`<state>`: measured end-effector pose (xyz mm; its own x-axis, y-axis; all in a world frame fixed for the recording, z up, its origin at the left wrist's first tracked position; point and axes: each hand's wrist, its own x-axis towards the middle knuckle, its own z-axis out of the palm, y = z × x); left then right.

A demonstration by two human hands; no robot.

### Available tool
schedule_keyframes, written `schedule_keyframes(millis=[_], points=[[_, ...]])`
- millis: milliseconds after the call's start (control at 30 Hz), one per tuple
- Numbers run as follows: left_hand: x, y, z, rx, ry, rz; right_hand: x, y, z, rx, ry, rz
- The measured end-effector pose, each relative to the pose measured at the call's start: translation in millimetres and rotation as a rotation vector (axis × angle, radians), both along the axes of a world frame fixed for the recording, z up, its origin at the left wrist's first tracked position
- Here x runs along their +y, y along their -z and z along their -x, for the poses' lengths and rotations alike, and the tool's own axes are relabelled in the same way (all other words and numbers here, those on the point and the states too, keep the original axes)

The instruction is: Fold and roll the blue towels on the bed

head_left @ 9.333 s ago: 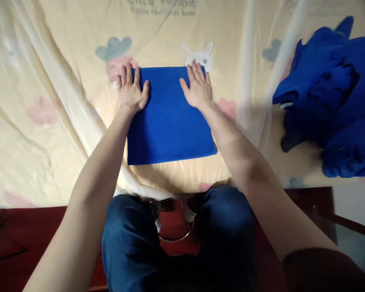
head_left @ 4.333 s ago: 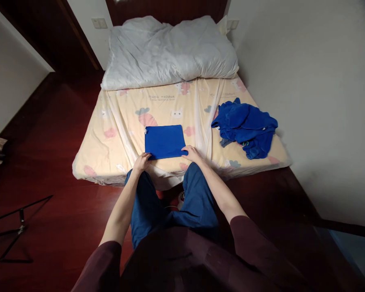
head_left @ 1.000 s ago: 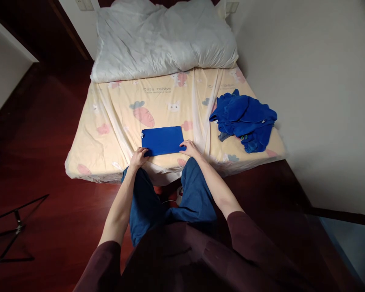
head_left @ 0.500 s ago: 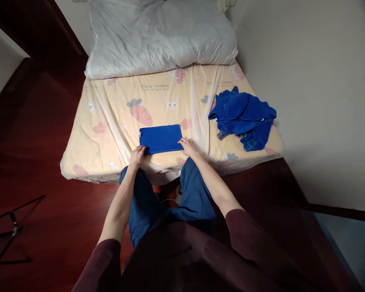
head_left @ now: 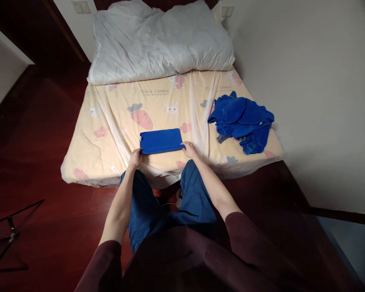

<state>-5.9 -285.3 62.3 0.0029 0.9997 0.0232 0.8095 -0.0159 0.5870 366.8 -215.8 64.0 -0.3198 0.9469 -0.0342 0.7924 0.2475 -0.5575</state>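
Note:
A blue towel (head_left: 161, 139), folded into a flat rectangle, lies near the front edge of the bed. Its near edge is turned up in a narrow strip. My left hand (head_left: 136, 157) pinches the near left corner, and my right hand (head_left: 188, 149) pinches the near right corner. A small white tag (head_left: 140, 138) shows at the towel's left end. To the right, a rumpled heap of blue cloth (head_left: 241, 117) rests on the bed, apart from both hands.
The bed (head_left: 158, 115) has a yellow carrot-and-rabbit sheet under thin see-through covering. A bulky grey-white quilt (head_left: 164, 40) lies across its far end. A wall (head_left: 316, 101) runs along the right. Black stand legs (head_left: 11, 233) are on the dark red floor at left.
The near edge of the towel has been lifted and turned up by both hands, so the towel looks narrower. My view has tilted up slightly.

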Motion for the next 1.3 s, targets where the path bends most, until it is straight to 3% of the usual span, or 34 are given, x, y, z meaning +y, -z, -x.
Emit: schedule_keyframes(millis=[233, 500, 1000, 1200, 1300], points=[[0.0, -0.4, -0.5, -0.204, -0.146, 0.052, 6.9, 11.0, -4.3, 0.172, 0.084, 0.011], [0.3, -1.9, 0.1, -0.283, -0.250, 0.066, 6.4, 7.8, -4.6, 0.103, 0.192, 0.113], [1.7, 0.9, 2.9, -0.183, -0.216, 0.035, 5.4, 3.2, -1.9, -0.044, 0.271, 0.165], [2.7, 5.8, 3.6, -0.144, -0.184, 0.028, 5.9, 10.4, -3.3, 0.044, 0.273, 0.100], [-0.1, 4.9, 2.2, -0.139, -0.156, -0.048, 6.0, 11.2, -4.4, 0.104, 0.247, -0.039]])
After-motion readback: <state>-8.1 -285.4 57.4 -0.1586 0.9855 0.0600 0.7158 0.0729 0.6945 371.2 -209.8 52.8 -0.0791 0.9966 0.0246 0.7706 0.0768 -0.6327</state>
